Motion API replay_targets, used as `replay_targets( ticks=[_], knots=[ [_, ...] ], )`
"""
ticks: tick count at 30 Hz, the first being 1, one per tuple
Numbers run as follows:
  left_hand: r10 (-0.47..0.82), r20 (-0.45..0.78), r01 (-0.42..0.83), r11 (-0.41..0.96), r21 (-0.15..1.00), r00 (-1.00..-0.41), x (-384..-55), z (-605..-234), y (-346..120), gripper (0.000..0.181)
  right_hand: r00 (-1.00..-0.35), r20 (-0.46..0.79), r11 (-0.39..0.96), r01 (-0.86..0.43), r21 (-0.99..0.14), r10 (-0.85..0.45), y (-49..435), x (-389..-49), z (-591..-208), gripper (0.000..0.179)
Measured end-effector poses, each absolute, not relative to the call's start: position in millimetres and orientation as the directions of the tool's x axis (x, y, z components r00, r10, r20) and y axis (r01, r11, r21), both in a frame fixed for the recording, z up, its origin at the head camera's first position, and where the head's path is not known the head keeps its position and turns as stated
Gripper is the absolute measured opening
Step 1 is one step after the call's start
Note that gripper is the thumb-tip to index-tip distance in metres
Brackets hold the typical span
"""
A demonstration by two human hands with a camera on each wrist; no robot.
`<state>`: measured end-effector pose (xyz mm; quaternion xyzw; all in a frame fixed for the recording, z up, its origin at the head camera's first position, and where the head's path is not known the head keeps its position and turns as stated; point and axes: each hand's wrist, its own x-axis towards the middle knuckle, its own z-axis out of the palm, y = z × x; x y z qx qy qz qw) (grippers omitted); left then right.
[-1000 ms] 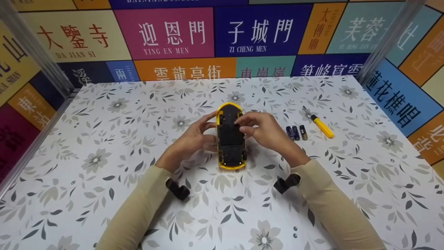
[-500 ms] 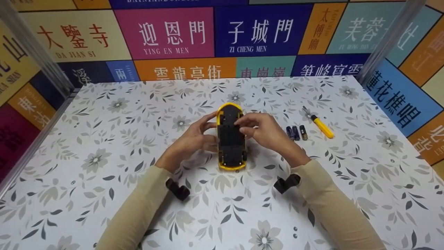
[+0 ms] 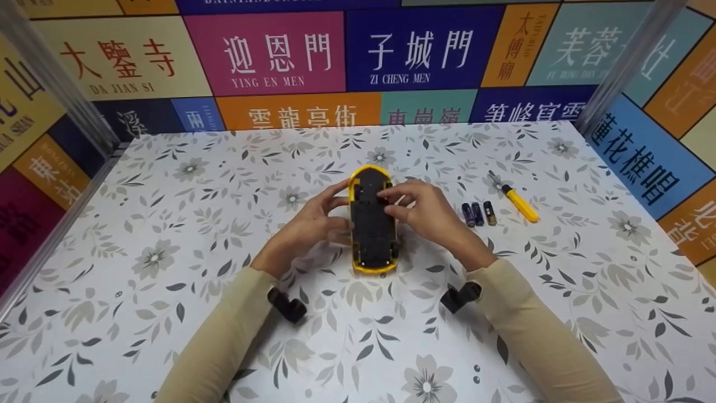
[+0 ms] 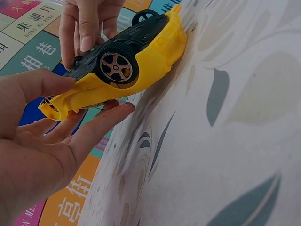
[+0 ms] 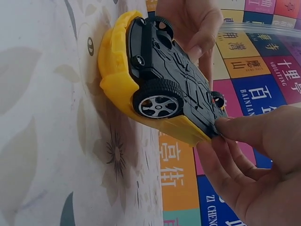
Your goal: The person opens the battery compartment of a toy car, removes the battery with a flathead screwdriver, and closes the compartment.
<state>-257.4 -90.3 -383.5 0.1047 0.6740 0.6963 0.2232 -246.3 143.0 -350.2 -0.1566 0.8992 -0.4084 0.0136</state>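
A yellow toy car [image 3: 373, 224] is held upside down over the table, its black underside [image 5: 181, 77] facing up. My left hand [image 3: 310, 224] grips it from the left. In the left wrist view, the thumb [image 4: 54, 84] lies along the car's side and the fingers spread beneath the body. My right hand [image 3: 422, 210] is at the car's right edge. Its thumb [image 5: 242, 129] rests on the underside and its fingers bend below, pinching the edge. The end farther from me is raised; the nearer end is close to the tabletop or touches it. Anything small between the right fingertips is hidden.
To the right lie two dark blue batteries [image 3: 472, 214] side by side and a black-and-gold battery [image 3: 490, 213]. Beyond them is a screwdriver [image 3: 520, 204] with a yellow handle. Signboard panels [image 3: 279, 50] stand behind the flower-patterned table [image 3: 251, 179].
The right hand has shifted very slightly at the car's edge. The car has tilted a little; the left hand keeps its hold and the batteries stay put.
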Motion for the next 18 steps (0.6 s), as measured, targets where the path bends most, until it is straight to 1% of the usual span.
replay_targets(
  ticks=[2,5,10,15,18],
  knots=[
    [0.456,-0.151,-0.167,0.004,0.986,-0.877,-257,-383,-90,0.091,-0.957,0.099,0.611,-0.251,-0.751,-0.271,144,-247,-350,0.028],
    [0.467,-0.149,-0.169,-0.002,0.986,-0.872,-257,-383,-91,0.091,-0.975,0.072,0.587,-0.185,-0.789,-0.21,146,-249,-349,0.029],
    [0.47,-0.154,-0.179,-0.008,0.984,-0.869,-257,-382,-91,0.09,-0.992,-0.038,0.51,-0.03,-0.859,-0.122,146,-254,-349,0.04],
    [0.463,-0.155,-0.171,0.008,0.985,-0.873,-257,-382,-91,0.091,-0.981,-0.153,0.412,0.091,-0.907,-0.121,146,-257,-351,0.058],
    [0.46,-0.153,-0.162,0.02,0.987,-0.874,-257,-382,-91,0.091,-0.966,-0.211,0.347,0.148,-0.926,-0.151,145,-257,-352,0.063]
  ],
)
